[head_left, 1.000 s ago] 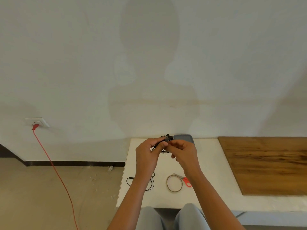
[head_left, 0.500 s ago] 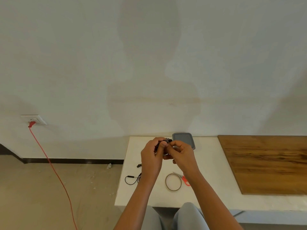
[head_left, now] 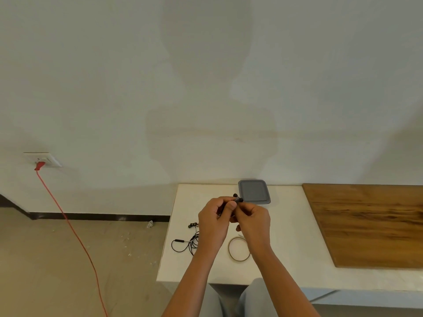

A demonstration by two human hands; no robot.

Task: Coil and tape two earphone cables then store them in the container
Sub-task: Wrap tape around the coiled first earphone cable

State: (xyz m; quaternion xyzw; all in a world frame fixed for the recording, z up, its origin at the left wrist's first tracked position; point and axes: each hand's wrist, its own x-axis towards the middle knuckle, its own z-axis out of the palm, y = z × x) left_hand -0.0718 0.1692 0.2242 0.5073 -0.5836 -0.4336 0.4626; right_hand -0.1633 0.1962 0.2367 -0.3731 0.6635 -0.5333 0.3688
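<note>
1. earphone (head_left: pixel 237 199) is pinched between the curled fingers of left hand (head_left: pixel 214 221) and right hand (head_left: pixel 253 219), above the table (head_left: pixel 286 236), just before the container (head_left: pixel 254 191) at its far edge.
2. best to wind even loops, thumb pinning them.
3. tape (head_left: pixel 238 249) lies near the front edge, in reach.

Smooth, matt white right across the rectangular tabletop (head_left: pixel 288 239). Warm brown wood on the large flat board (head_left: pixel 370 225), dark streaky grain, just a soft satin sheen. Dull matt plastic on the square grey container lid (head_left: pixel 254 191). Same dark matt look on the small black earphone piece (head_left: pixel 238 199). Thin black rubbery-looking earphone cable (head_left: pixel 179 240), slightly shiny. Translucent beige tape ring (head_left: pixel 229 249), glossy. Soft grey cloth on the trousers (head_left: pixel 251 298).
</note>
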